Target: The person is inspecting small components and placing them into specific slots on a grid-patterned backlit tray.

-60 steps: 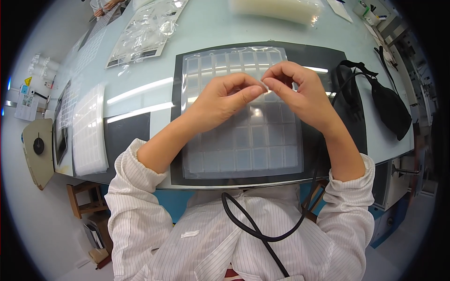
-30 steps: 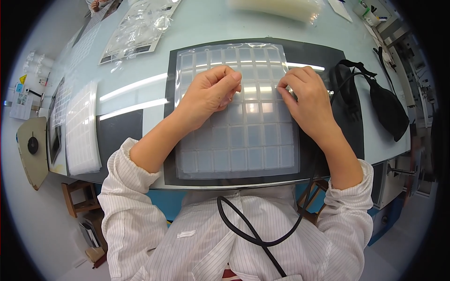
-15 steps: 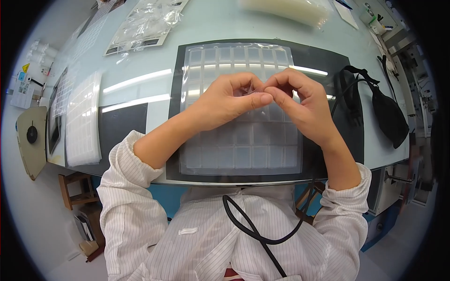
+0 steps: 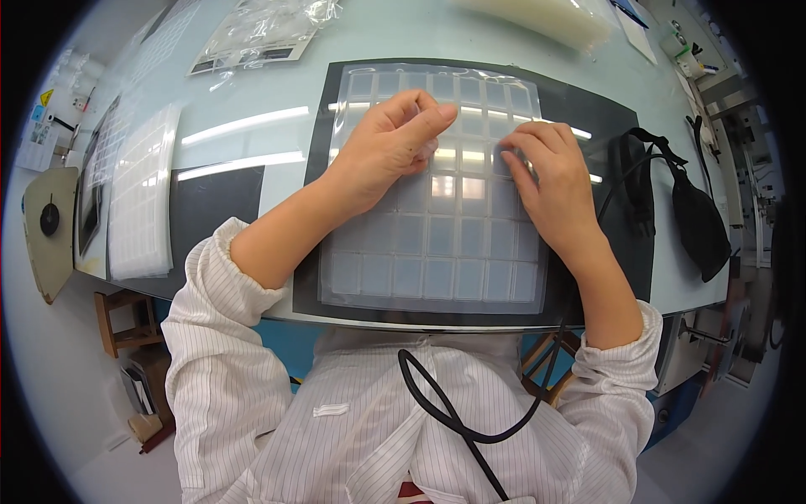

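Observation:
Beneath both hands lies a clear plastic sheet [image 4: 437, 277] divided into a grid of rectangular cells, resting on a dark mat. My left hand [image 4: 388, 151] is curled into a fist above its left half, thumb pressed against the bent index finger; whatever is inside is hidden. My right hand [image 4: 550, 172] hovers over the sheet's right side. Its fingers are bent, with a small gap between thumb and index finger, and nothing shows between them. Whether these fingertips touch the sheet I cannot tell.
At the left stands a stack of similar clear gridded sheets [image 4: 143, 197]. Crumpled clear plastic [image 4: 273, 29] lies at the back left, a yellowish film bundle [image 4: 546, 18] at the back. A black pouch with straps [image 4: 701, 220] is at the right. A black cable [image 4: 457, 420] hangs across my front.
My hands, which met over the gridded sheet with a bit of clear film at the left fingers, have parted. The left moved away and closed up; the right shifted slightly rightward.

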